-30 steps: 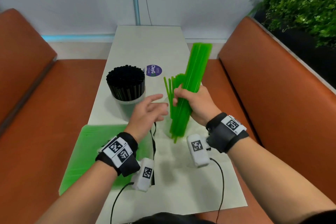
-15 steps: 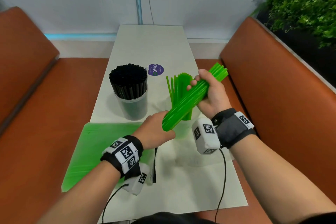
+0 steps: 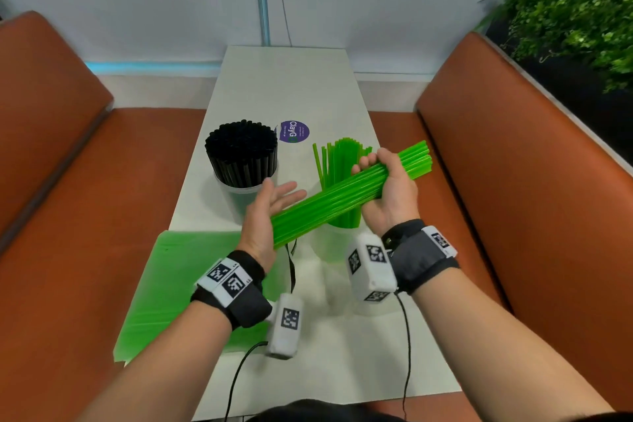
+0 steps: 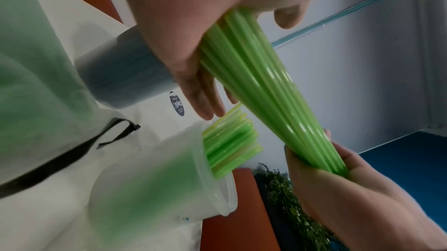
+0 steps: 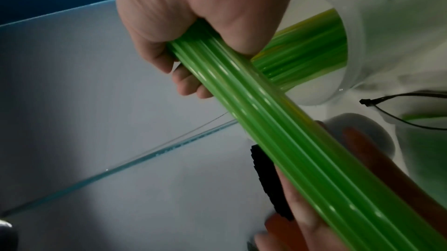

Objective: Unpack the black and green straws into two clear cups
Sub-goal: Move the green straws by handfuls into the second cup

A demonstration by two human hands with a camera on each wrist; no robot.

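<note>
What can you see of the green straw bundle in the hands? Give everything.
The green straw bundle is a thick sheaf of bright, glossy, translucent plastic straws, held roughly level above the table and slanting up to the right. The right hand grips it near its far end; its near end butts against the flat palm of the left hand. It crosses in front of the green straws in the cup.

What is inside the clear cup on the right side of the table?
Green straws stand inside the clear cup. The held bundle and right hand cover part of them.

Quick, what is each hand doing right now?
Left hand: open, flat palm against the near end of the green straw bundle.
Right hand: closed around the bundle, holding it.
</note>
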